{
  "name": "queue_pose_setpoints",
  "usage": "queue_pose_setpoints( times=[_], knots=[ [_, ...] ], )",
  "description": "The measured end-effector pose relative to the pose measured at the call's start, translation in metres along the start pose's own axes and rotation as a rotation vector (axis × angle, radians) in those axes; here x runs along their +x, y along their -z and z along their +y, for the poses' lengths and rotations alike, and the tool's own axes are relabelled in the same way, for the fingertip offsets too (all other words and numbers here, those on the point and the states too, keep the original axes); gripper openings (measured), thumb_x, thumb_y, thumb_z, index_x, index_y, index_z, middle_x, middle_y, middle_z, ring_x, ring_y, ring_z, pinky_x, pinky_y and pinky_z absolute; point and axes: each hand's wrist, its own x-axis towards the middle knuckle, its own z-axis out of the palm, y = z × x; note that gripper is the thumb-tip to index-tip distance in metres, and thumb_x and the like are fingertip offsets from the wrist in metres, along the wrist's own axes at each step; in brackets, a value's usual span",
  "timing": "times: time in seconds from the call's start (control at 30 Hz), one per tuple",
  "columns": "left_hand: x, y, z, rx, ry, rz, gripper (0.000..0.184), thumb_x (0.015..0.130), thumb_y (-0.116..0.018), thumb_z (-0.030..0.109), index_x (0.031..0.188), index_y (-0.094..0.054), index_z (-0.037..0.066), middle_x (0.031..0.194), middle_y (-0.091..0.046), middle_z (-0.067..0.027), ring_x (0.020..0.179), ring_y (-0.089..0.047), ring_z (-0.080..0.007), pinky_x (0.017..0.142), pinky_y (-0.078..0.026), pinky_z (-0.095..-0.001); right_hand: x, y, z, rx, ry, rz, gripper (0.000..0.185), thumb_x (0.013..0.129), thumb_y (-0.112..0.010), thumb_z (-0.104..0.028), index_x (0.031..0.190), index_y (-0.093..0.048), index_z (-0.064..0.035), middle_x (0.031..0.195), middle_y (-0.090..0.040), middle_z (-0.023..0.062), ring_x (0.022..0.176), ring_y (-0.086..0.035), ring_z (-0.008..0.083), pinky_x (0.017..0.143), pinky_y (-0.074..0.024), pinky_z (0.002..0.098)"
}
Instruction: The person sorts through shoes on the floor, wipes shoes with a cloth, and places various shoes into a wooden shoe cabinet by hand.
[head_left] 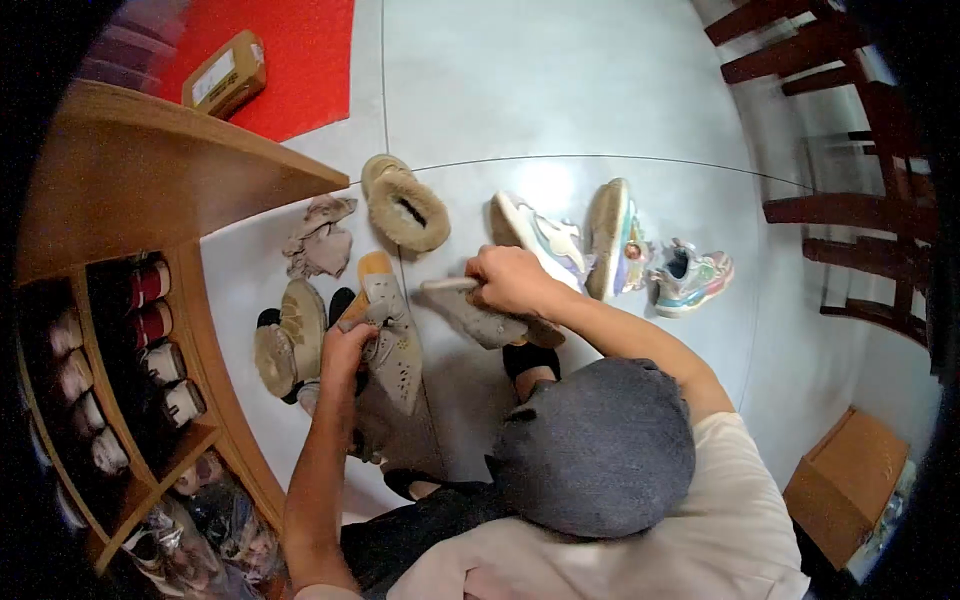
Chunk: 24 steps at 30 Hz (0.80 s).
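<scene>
My left hand (352,345) is closed on a beige perforated shoe (398,355) with an orange-tan part at its far end. My right hand (512,280) grips a second greyish-beige shoe (475,315), held tilted just right of the first. Beyond the left hand, a crumpled beige cloth (322,240) lies on the floor near a fur-lined tan boot (408,208). Another tan fur-trimmed boot (295,340) rests left of the left hand. Past the right hand, two pale sneakers, a near one (548,232) and a farther one (610,240), lie tipped on their sides.
An iridescent small sneaker (692,278) stands farther right. Wooden shelves (180,460) with several shoes are on the left. A cardboard packet (228,75) lies on a red mat (300,60). Dark wooden chairs (840,210) and a cardboard box (848,480) are on the right.
</scene>
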Motion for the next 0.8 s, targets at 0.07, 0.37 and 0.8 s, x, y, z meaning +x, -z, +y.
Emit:
queue_pose_setpoints(
  times=[0.07,0.37,0.8],
  knots=[
    [-0.015,0.005,0.012,0.122,-0.017,0.006,0.034,0.069,-0.063,0.019,0.096,-0.059,-0.002,0.082,-0.061,-0.0067,0.069,-0.056,-0.0163,0.065,-0.043,-0.0313,-0.01,0.006,-0.016,0.061,0.177,0.043,0.022,0.069,-0.056,-0.017,0.089,-0.062,-0.0072,0.091,-0.058,0.0149,0.081,-0.059,0.0328,0.07,-0.0473,0.042],
    [0.005,0.008,-0.061,0.297,-0.449,0.113,0.038,0.076,-0.057,0.007,0.113,-0.05,-0.002,0.104,-0.058,-0.0141,0.09,-0.057,-0.0224,0.079,-0.044,-0.0331,-0.01,-0.013,-0.015,0.355,0.179,0.072,0.044,0.079,-0.061,-0.026,0.118,-0.048,-0.0087,0.11,-0.053,0.0131,0.087,-0.058,0.0284,0.08,-0.0442,0.0349],
    [-0.036,-0.117,0.019,0.679,-1.092,-0.112,0.051,0.073,-0.059,0.01,0.122,-0.045,0.006,0.125,-0.042,-0.0162,0.11,-0.045,-0.0337,0.091,-0.037,-0.0422,-0.168,-0.008,0.226,0.818,-0.826,1.25,0.111,0.059,-0.077,-0.016,0.137,0.001,-0.0001,0.131,-0.033,0.0193,0.119,-0.037,0.0272,0.099,-0.0317,0.0352]
  ],
)
